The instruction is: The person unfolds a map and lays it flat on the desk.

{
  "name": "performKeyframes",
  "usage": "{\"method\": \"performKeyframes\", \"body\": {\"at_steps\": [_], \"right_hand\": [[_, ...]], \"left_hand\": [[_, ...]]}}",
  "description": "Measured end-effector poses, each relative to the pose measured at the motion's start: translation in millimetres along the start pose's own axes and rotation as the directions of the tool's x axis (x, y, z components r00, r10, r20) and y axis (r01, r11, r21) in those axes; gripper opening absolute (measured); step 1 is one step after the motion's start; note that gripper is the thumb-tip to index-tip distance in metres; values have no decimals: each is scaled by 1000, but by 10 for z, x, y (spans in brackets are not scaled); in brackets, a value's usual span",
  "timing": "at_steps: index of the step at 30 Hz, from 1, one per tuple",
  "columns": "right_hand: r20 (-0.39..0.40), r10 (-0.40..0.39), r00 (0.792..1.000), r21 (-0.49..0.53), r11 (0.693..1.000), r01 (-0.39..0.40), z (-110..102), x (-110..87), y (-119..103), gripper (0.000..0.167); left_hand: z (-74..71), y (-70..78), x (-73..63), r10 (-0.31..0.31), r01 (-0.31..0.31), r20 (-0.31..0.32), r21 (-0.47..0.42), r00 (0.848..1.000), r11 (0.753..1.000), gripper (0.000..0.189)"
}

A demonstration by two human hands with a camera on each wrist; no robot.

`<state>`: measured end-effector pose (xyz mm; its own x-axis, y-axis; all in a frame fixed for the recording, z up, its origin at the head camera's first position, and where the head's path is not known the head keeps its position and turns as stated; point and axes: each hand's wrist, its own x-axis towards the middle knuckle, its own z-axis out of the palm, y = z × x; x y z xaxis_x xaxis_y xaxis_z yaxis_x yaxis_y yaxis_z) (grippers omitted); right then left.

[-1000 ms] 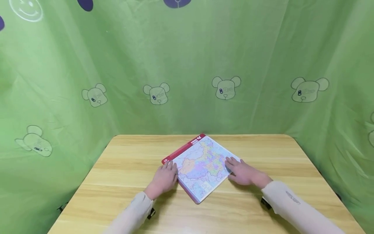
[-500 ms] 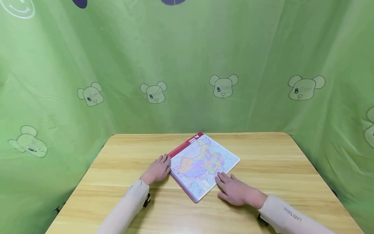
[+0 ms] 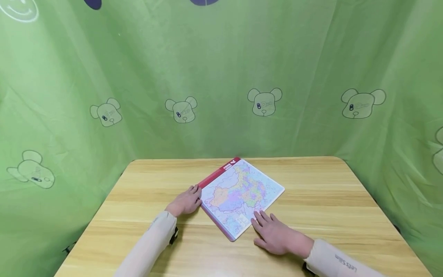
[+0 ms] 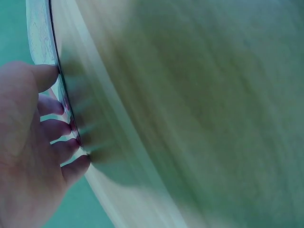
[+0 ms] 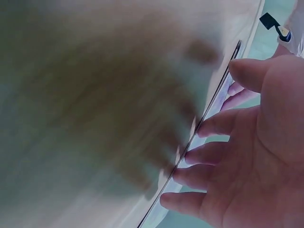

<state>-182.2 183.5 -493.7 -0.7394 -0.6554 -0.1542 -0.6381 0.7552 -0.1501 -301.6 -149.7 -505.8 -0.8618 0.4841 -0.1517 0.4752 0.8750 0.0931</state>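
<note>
Find the thin, rectangular, pastel-printed map board with red borders (image 3: 238, 200) lying flat on the pale, wood-grained table (image 3: 322, 219), map face up and askew to the table's sides, 1 corner at the far edge near the green curtain with printed bear heads (image 3: 221, 134). See the bare left hand (image 3: 185, 201) touching the board's left corner, fingers extended along the rim, not clamped. See also the bare right hand (image 3: 277, 236) at the lower-right side, fingers straight and apart, tips on the rim; cannot tell about contact by the thumb. Judge the handling as under way, not finished: board already down and face up, contact made on 2 sides, with neither side gripped or lifted as far as visible. Count release of both hands as not yet done. Cannot judge, from any of the 3 views, the pressure on either side.
</note>
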Motion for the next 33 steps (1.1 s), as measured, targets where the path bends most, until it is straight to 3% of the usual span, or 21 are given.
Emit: {"method": "performKeyframes", "body": {"at_steps": [14, 22, 28, 33], "right_hand": [[18, 21, 1000, 41, 999, -22, -3, 2, 69, 66], [36, 46, 998, 48, 998, -48, 3, 16, 93, 70], [32, 85, 996, 44, 995, -86, -12, 51, 138, 80], [40, 96, 995, 65, 993, -99, -24, 65, 155, 90]], "left_hand": [[-7, 23, -74, 12, -13, 33, 35, 999, 999, 57], [48, 55, -110, 55, -55, 0, 66, 998, 996, 57], [3, 102, -120, 108, -103, -45, 99, 993, 990, 55], [-30, 156, -138, 75, -72, -14, 139, 997, 988, 59]]}}
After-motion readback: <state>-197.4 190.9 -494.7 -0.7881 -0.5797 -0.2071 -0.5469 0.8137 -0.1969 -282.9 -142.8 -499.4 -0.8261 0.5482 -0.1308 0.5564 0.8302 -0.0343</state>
